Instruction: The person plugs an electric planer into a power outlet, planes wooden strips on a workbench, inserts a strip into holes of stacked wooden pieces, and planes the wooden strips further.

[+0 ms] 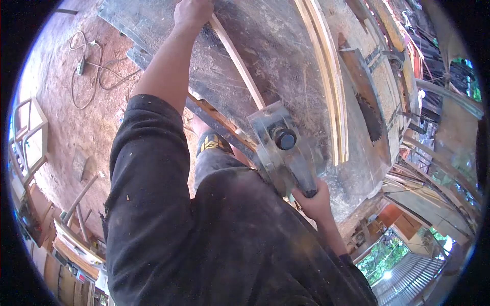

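Note:
A grey power planer with a round black front knob rests at the near end of a thin wood strip on the worn table. My right hand is wrapped round the planer's rear handle. At the top of the view, my left hand is closed at the far end of the strip, its fingers partly cut off by the frame edge. Part of the strip is hidden under the planer.
Long pale strips lie to the right on the table, beside a saw blade in a wooden piece. A cable lies on the dusty floor at left. A white chair frame stands at far left.

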`<action>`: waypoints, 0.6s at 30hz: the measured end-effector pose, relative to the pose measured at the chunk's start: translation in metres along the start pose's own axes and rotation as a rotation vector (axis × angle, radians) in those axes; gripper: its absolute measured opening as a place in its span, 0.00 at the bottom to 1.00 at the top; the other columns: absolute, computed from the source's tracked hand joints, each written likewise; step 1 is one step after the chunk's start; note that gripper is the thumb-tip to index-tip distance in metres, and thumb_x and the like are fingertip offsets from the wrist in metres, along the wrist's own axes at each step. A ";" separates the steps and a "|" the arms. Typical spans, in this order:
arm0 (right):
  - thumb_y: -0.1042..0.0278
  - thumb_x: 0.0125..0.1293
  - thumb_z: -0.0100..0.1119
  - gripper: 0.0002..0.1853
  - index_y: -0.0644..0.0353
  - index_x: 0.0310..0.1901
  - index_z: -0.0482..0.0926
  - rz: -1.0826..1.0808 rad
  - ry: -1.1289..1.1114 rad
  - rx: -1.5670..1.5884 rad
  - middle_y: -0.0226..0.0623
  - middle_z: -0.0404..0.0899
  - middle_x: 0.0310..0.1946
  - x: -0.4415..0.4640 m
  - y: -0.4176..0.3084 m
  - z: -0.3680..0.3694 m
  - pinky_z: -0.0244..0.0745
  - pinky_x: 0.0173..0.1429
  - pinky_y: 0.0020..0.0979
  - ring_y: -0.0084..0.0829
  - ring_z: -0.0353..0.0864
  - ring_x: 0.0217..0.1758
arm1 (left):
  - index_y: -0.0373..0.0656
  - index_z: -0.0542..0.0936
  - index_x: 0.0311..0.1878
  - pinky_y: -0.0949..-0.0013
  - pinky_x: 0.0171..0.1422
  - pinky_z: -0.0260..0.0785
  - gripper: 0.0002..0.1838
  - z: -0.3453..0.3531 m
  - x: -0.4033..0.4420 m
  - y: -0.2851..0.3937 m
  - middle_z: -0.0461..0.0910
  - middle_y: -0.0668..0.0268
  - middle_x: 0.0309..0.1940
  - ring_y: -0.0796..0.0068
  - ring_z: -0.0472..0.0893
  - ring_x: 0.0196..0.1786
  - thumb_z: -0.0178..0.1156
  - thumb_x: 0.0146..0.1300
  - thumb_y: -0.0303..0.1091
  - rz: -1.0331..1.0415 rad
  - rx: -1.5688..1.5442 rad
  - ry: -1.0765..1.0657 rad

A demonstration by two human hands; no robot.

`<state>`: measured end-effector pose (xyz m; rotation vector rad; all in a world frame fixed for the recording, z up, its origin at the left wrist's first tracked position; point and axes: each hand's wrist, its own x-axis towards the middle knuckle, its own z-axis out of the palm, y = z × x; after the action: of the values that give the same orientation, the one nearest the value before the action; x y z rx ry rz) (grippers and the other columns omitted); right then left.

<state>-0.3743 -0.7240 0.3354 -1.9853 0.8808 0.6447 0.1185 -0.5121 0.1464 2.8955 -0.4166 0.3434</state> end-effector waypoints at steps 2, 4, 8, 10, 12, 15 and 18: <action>0.63 0.51 0.70 0.22 0.68 0.45 0.82 -0.032 -0.010 0.022 0.51 0.84 0.35 0.005 -0.014 -0.003 0.78 0.46 0.37 0.41 0.85 0.38 | 0.45 0.84 0.27 0.56 0.40 0.79 0.10 -0.001 0.000 -0.001 0.85 0.58 0.28 0.58 0.86 0.34 0.55 0.58 0.33 0.026 0.037 -0.056; 0.62 0.51 0.71 0.22 0.68 0.45 0.82 -0.050 0.017 -0.016 0.51 0.84 0.35 0.012 -0.010 -0.001 0.78 0.46 0.37 0.40 0.85 0.38 | 0.45 0.84 0.27 0.56 0.40 0.79 0.10 0.001 0.000 -0.003 0.85 0.57 0.27 0.58 0.86 0.34 0.54 0.58 0.33 0.050 0.029 -0.050; 0.69 0.52 0.69 0.11 0.65 0.35 0.81 -0.115 0.065 0.055 0.29 0.80 0.26 0.025 -0.046 0.002 0.72 0.37 0.27 0.19 0.76 0.30 | 0.44 0.84 0.27 0.56 0.39 0.79 0.11 -0.002 0.000 0.001 0.85 0.56 0.27 0.58 0.86 0.34 0.53 0.59 0.34 -0.001 -0.026 -0.034; 0.68 0.51 0.69 0.12 0.64 0.35 0.81 -0.138 0.070 0.067 0.28 0.80 0.26 0.037 -0.059 0.006 0.72 0.37 0.27 0.20 0.76 0.30 | 0.44 0.84 0.27 0.56 0.39 0.79 0.11 -0.001 0.000 0.001 0.85 0.56 0.28 0.58 0.86 0.34 0.53 0.59 0.34 0.007 -0.020 -0.033; 0.68 0.51 0.69 0.12 0.64 0.35 0.81 -0.159 0.075 0.080 0.28 0.79 0.26 0.050 -0.074 0.010 0.72 0.37 0.28 0.20 0.76 0.30 | 0.43 0.84 0.27 0.56 0.39 0.79 0.11 -0.004 0.000 0.003 0.85 0.56 0.28 0.57 0.86 0.34 0.53 0.59 0.33 0.016 -0.016 -0.034; 0.66 0.49 0.70 0.13 0.64 0.35 0.81 -0.212 0.094 0.066 0.29 0.79 0.26 0.070 -0.109 0.013 0.72 0.37 0.28 0.21 0.77 0.30 | 0.42 0.83 0.27 0.56 0.40 0.79 0.11 -0.010 0.000 0.005 0.85 0.55 0.28 0.57 0.86 0.33 0.52 0.58 0.33 -0.049 -0.062 -0.048; 0.63 0.50 0.66 0.19 0.66 0.42 0.82 -0.136 0.041 -0.006 0.49 0.85 0.33 0.086 -0.151 0.012 0.77 0.46 0.37 0.41 0.86 0.38 | 0.42 0.84 0.27 0.55 0.40 0.80 0.12 -0.010 0.001 0.008 0.85 0.55 0.28 0.56 0.86 0.33 0.52 0.59 0.33 -0.063 -0.050 -0.097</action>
<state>-0.2051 -0.6833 0.3430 -2.0496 0.7616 0.5312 0.1155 -0.5174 0.1577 2.8765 -0.3428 0.1810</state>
